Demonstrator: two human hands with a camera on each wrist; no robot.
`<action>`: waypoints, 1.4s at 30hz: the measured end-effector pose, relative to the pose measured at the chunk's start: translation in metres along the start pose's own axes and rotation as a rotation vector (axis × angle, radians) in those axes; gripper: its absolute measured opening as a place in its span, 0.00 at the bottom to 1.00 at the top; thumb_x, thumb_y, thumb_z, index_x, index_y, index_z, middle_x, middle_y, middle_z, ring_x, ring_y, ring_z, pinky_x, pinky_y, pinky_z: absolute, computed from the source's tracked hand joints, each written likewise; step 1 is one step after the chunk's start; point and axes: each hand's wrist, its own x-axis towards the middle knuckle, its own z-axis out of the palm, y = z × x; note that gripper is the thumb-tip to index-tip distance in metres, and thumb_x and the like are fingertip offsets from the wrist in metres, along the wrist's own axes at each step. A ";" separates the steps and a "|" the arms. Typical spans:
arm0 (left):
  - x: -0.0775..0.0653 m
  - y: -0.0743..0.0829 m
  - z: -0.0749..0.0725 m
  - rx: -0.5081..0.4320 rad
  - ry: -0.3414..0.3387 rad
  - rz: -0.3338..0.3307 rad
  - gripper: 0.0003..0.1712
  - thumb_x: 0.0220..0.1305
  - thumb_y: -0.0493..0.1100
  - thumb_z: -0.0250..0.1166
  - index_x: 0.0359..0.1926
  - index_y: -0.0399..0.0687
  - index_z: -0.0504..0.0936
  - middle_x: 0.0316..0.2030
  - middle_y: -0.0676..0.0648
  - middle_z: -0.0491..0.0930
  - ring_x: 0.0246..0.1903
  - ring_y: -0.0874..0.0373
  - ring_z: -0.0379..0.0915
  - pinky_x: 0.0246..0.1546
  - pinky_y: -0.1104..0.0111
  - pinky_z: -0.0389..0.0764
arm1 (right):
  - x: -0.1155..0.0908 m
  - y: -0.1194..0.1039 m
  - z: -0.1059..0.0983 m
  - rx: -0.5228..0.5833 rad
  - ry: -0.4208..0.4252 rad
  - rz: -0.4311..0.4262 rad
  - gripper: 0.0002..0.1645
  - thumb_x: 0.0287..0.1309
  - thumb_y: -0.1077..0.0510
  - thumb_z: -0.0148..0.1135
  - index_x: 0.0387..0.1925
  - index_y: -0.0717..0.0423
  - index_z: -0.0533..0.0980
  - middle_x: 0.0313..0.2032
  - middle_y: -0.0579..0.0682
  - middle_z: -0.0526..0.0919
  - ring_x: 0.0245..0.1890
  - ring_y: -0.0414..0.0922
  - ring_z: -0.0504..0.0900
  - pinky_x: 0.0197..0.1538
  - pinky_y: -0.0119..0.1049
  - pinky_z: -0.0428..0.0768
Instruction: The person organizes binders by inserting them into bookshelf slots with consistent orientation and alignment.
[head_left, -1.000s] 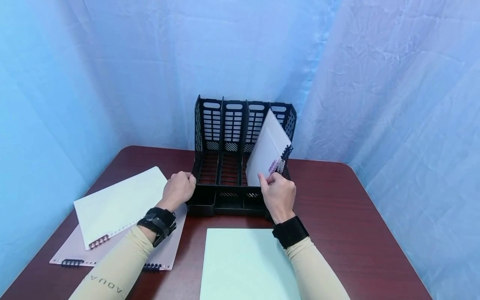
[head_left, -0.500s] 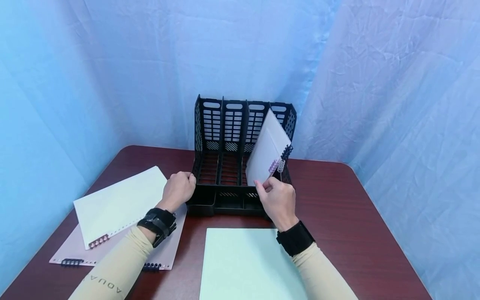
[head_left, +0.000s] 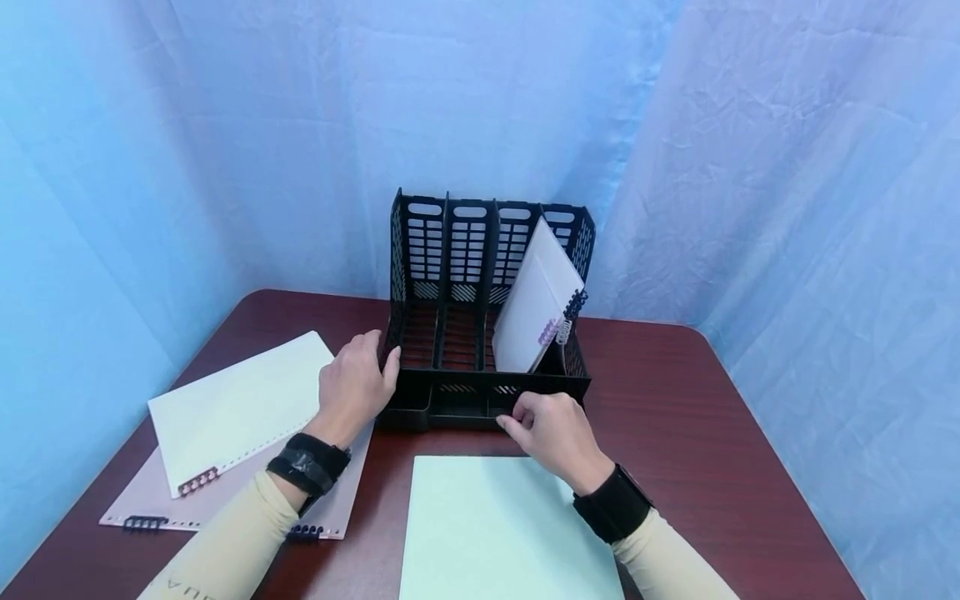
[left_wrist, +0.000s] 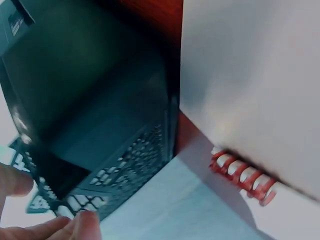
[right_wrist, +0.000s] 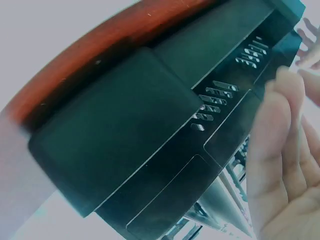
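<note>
A black desk file rack (head_left: 465, 377) with upright dividers stands at mid-table. White ring-bound notebooks (head_left: 528, 304) lean in its right part, with purple, black and whitish rings showing along their edges. My left hand (head_left: 352, 379) is at the rack's front left corner, thumb spread from the fingers. In the left wrist view those fingertips (left_wrist: 87, 222) lie loosely beside the rack's perforated side. My right hand (head_left: 555, 433) hovers before the rack's front, fingers loosely bent, holding nothing. The right wrist view shows its fingers (right_wrist: 272, 120) beside the rack's front face.
On the left, a cream notebook (head_left: 247, 408) with red rings lies over a larger pinkish notebook (head_left: 142, 500) with black rings. A pale green sheet or pad (head_left: 502, 525) lies at the front. Blue curtains (head_left: 315, 125) hang around the dark red table (head_left: 675, 433).
My right hand has dropped away from the notebooks toward me, leaving them leaning in the rack. My left hand has loosened from the rack's corner, its thumb spreading out.
</note>
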 end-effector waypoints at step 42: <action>-0.112 0.101 -0.032 -0.008 -0.671 0.990 0.34 0.49 0.80 0.56 0.37 0.58 0.79 0.30 0.59 0.71 0.31 0.68 0.64 0.22 0.75 0.71 | -0.084 -0.042 -0.028 -0.259 -0.634 -0.393 0.32 0.42 0.21 0.59 0.20 0.43 0.75 0.12 0.34 0.61 0.14 0.31 0.58 0.23 0.29 0.67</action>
